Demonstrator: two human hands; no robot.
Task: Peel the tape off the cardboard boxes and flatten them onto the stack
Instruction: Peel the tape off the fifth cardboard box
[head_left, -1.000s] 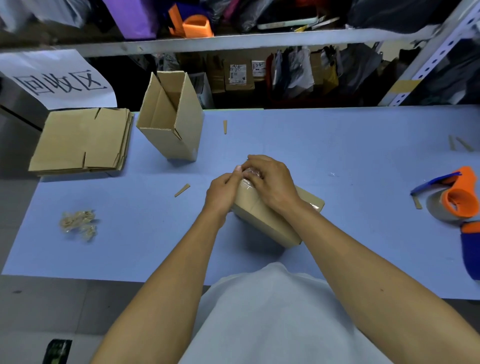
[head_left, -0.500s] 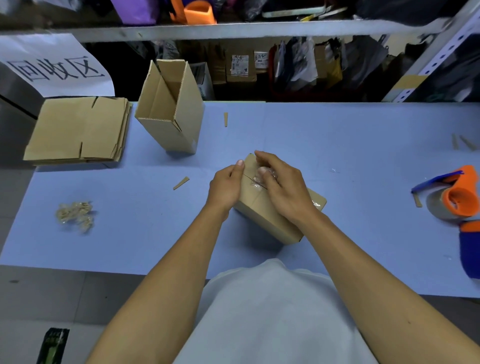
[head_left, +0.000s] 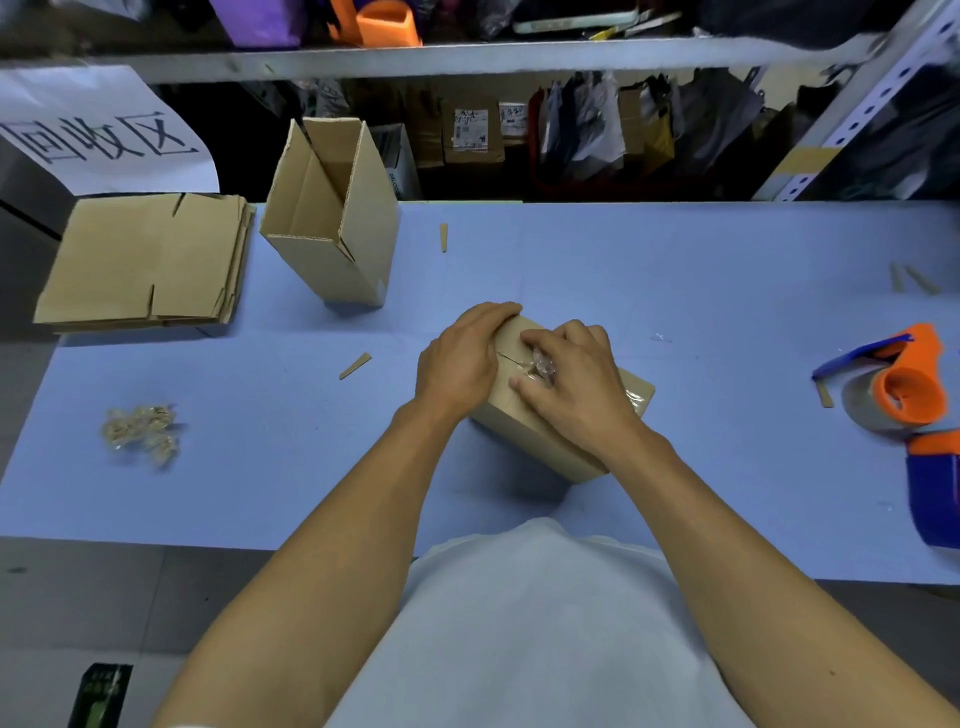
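A small taped cardboard box (head_left: 540, 441) lies on the blue table (head_left: 675, 291) in front of me. My left hand (head_left: 462, 358) grips its far left end, fingers curled over the edge. My right hand (head_left: 571, 384) rests on the box top and pinches a crumpled strip of clear tape (head_left: 540, 364) peeled from the seam. Clear tape still shows on the box's right end (head_left: 636, 400). An open, upright cardboard box (head_left: 332, 218) stands at the back left. Beside it, at the far left, lies the stack of flattened boxes (head_left: 145, 260).
A wad of used tape (head_left: 140, 431) lies on the left of the table. An orange and blue tape dispenser (head_left: 893, 384) sits at the right edge, another below it (head_left: 935, 488). Small cardboard slivers (head_left: 356, 365) are scattered about. Cluttered shelving rises behind the table.
My right hand has drawn the tape back along the box top toward me, baring the seam. My left hand has shifted further over the box's far end.
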